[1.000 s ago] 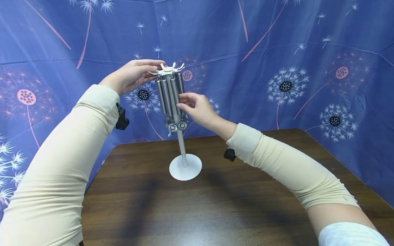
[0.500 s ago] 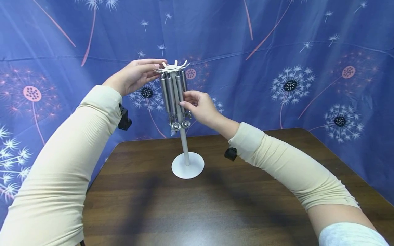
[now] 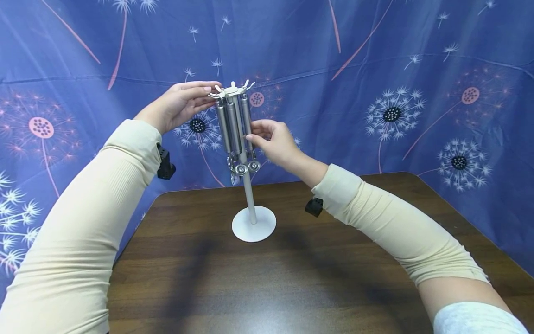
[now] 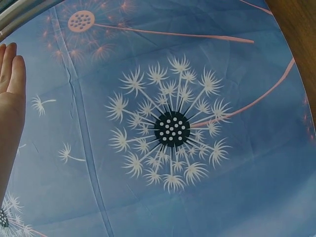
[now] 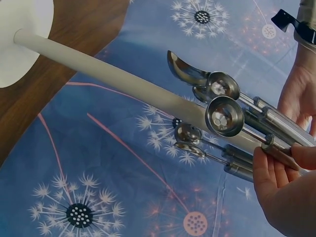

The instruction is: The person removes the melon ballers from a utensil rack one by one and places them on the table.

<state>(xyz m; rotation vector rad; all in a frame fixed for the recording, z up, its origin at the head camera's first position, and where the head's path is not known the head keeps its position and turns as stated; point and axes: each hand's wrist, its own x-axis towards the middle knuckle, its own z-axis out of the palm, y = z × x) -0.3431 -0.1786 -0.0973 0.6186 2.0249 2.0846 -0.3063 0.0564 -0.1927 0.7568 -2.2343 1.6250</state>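
Observation:
A white stand (image 3: 248,197) with a hooked top (image 3: 232,91) bears several metal scoops with thick silver handles, hanging bowl down. My right hand (image 3: 278,143) pinches the handle of the right-hand scoop (image 5: 224,116) between thumb and fingers. In the right wrist view its round bowl hangs beside the pole. At the upper left, my left hand (image 3: 179,103) has its fingers stretched out right at the hooks; part of them is hidden behind the top. The left wrist view catches only a bit of the left hand (image 4: 12,94), with straight fingers, and a sliver of metal handles.
The stand's round white base (image 3: 255,233) rests on a brown wooden table (image 3: 258,283) near its back edge. Behind hangs a blue cloth (image 3: 325,106) with a dandelion print. Another hanging utensil with a long curved head (image 5: 186,69) juts out beside the pole.
The hooked top has turned slightly, and the scoop at my right hand stands further apart from its neighbours. My left hand stays at the hooks. The head view has shifted a little.

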